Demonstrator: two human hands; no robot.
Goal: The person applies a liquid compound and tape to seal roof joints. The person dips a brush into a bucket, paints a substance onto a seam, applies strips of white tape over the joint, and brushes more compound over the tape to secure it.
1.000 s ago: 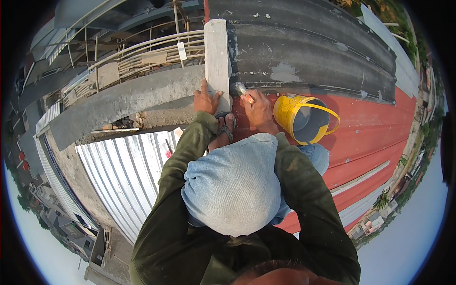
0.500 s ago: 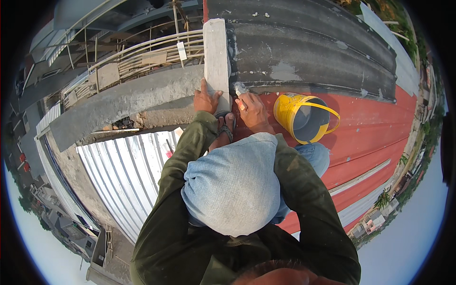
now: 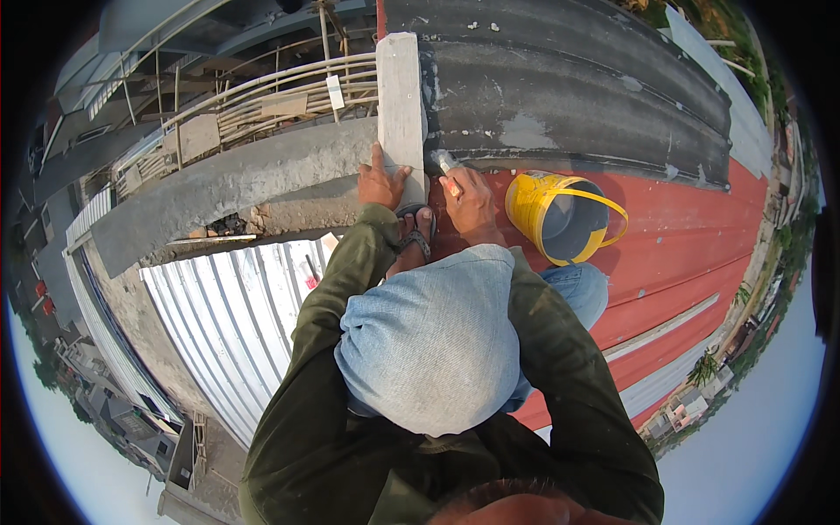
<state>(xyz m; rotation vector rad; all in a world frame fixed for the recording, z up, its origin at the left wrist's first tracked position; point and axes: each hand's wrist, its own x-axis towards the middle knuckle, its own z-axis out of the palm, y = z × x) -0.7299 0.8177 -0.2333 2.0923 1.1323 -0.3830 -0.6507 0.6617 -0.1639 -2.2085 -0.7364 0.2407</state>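
My left hand [image 3: 381, 184] lies with spread fingers on the near end of a pale, narrow ledge [image 3: 400, 96]. In my right hand [image 3: 473, 208] is a paintbrush [image 3: 446, 164], its bristles at the seam between the dark grey corrugated sheet [image 3: 569, 87] and the red metal roof [image 3: 682, 227]. The orange part of its handle shows between my fingers. To the right of that hand a yellow bucket [image 3: 525, 210] sits tilted on the red roof, grey inside, its yellow handle hanging to one side.
My sandalled foot [image 3: 418, 229] is just below the ledge. White corrugated sheeting [image 3: 227, 297] lies lower left, beside a rough concrete edge [image 3: 236, 179]. Bamboo poles [image 3: 289, 87] stand beyond the concrete at upper left. The roof drops away toward houses at far right.
My right hand and the brush have shifted slightly right along the seam, away from the ledge. My left hand stays on the ledge and the bucket stays in place.
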